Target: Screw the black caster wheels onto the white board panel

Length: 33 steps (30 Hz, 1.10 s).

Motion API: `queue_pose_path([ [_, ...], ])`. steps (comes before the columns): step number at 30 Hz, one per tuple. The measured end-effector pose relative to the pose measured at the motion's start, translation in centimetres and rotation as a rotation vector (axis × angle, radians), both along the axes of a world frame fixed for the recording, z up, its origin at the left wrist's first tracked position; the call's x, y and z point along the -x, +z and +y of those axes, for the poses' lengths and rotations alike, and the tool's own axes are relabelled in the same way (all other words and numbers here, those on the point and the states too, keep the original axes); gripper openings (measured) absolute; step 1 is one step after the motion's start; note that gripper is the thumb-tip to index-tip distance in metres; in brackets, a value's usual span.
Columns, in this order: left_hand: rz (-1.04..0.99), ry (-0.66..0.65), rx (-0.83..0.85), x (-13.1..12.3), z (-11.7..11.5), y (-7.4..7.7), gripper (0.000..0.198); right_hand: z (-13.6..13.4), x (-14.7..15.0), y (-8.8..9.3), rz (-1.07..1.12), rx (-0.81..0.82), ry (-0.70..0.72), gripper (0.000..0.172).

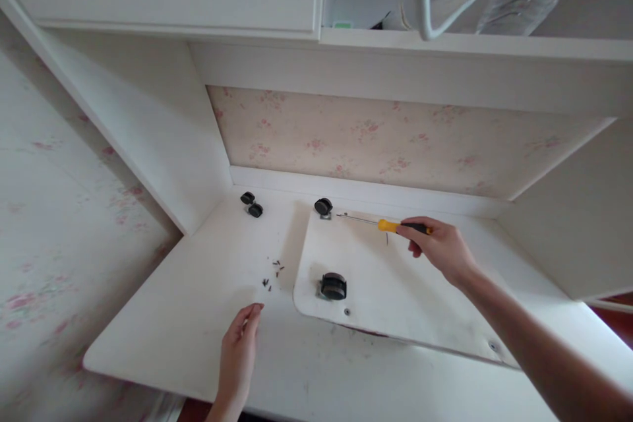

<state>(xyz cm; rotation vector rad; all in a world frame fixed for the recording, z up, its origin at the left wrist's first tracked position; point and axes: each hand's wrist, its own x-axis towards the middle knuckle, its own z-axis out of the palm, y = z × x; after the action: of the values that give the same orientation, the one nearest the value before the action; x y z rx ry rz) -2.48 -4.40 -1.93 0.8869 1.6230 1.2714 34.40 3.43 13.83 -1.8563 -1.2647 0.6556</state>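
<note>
My right hand (pixel 442 249) is closed around the yellow and black handle of a screwdriver (pixel 383 224). Its thin shaft points left toward a black caster wheel (pixel 323 206) at the far corner of a white panel (pixel 395 290). A second caster wheel (pixel 333 286) sits on the panel's near left corner. My left hand (pixel 239 356) lies flat on the white desk (pixel 173 330) with fingers stretched out, holding nothing. Several small dark screws (pixel 273 273) are scattered just beyond its fingertips.
Two loose black caster wheels (pixel 252 204) lie near the desk's back left corner. White side walls and a shelf enclose the desk. A floral wallpaper panel (pixel 386 138) forms the back. The desk's front edge runs close to my left wrist.
</note>
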Motion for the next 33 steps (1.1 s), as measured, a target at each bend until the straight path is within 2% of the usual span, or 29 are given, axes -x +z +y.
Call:
queue_pose_path([
  [6, 0.089, -0.112, -0.015, 1.1, -0.6, -1.2, 0.038, 4.5, 0.7, 1.1, -0.190, 0.069, 0.042, 0.033],
  [10, 0.111, -0.172, -0.048, 1.0, -0.3, -1.5, 0.034, 6.4, 1.5, 2.4, -0.296, 0.102, 0.091, 0.029],
  [14, 0.138, -0.208, -0.048, 1.0, -0.3, -1.8, 0.033, 7.2, 2.6, 3.6, -0.397, 0.118, 0.158, 0.028],
  [18, 0.133, -0.187, -0.045, 1.2, -0.3, -1.9, 0.034, 8.1, 3.4, 4.2, -0.491, 0.119, 0.203, 0.029],
  [24, 0.134, -0.216, -0.034, 1.2, -0.2, -2.2, 0.034, 9.8, 4.2, 5.4, -0.778, 0.051, 0.313, 0.030],
  [29, 0.174, -0.239, -0.046, 1.7, -0.3, -3.3, 0.038, 10.5, 5.2, 6.7, -0.838, 0.079, 0.359, 0.030],
  [33, 0.195, -0.251, -0.052, 1.8, -0.3, -3.5, 0.037, 10.7, 5.6, 7.3, -0.877, 0.092, 0.364, 0.033],
])
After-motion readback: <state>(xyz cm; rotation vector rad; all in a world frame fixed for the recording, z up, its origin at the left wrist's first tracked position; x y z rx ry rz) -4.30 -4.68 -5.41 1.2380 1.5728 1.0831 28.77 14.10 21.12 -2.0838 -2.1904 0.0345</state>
